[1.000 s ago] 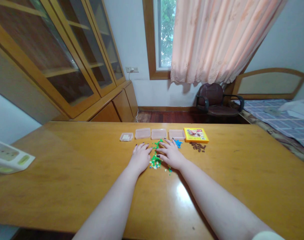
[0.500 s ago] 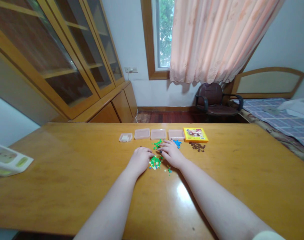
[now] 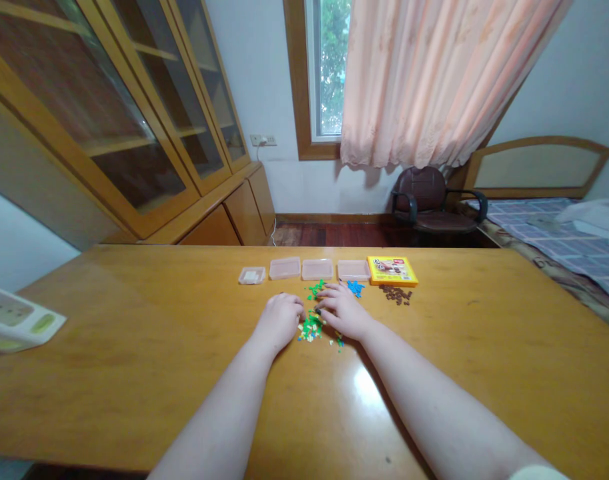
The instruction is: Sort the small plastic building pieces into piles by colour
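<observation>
A mixed pile of small green, white, yellow and blue building bricks (image 3: 311, 327) lies on the table between my hands. My left hand (image 3: 281, 319) rests at the pile's left edge with its fingers curled in; whether a brick is between the fingertips is hidden. At the right edge, my right hand (image 3: 345, 311) is open, fingers spread, thumb and forefinger over the bricks. Just beyond the hands are a small heap of green bricks (image 3: 315, 289) and a heap of blue bricks (image 3: 355, 288). A few loose bricks (image 3: 339, 343) lie close to my right wrist.
Clear plastic trays (image 3: 317, 269) stand in a row at the back, the leftmost small tray (image 3: 252, 275) holding white pieces. A yellow box (image 3: 393, 271) sits right of them, with brown bricks (image 3: 396, 295) before it. A white device (image 3: 21, 319) stands at far left.
My right hand has shifted slightly toward me, its thumb and forefinger now lower over the mixed pile. The left fingers have curled in a little more. The heaps and trays look unchanged.
</observation>
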Action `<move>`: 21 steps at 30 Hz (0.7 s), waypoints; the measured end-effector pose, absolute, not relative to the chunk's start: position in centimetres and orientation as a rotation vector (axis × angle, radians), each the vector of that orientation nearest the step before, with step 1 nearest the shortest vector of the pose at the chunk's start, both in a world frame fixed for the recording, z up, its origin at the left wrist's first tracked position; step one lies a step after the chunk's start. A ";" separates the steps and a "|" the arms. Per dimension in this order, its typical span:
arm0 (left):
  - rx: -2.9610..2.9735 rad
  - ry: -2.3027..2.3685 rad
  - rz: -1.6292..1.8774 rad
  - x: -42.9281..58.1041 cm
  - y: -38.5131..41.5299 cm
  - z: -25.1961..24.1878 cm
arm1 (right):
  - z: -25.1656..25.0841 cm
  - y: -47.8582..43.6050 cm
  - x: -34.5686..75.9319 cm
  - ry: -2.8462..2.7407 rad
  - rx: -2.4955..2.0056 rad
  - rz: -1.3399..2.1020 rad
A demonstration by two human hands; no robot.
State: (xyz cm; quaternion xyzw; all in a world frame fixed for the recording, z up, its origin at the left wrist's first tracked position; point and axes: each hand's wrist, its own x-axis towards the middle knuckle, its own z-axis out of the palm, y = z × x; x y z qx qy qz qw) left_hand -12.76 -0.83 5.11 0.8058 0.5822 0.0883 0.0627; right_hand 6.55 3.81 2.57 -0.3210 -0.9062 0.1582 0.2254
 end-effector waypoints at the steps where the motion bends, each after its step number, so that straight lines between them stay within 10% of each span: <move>1: 2.436 1.746 0.259 -12.7 -0.9 5.2 | 2.6 3.8 6.6 -2.513 -0.878 0.439; 21: 2.360 1.863 0.254 -12.7 -0.6 4.7 | 2.3 4.0 6.7 -2.515 -0.796 0.495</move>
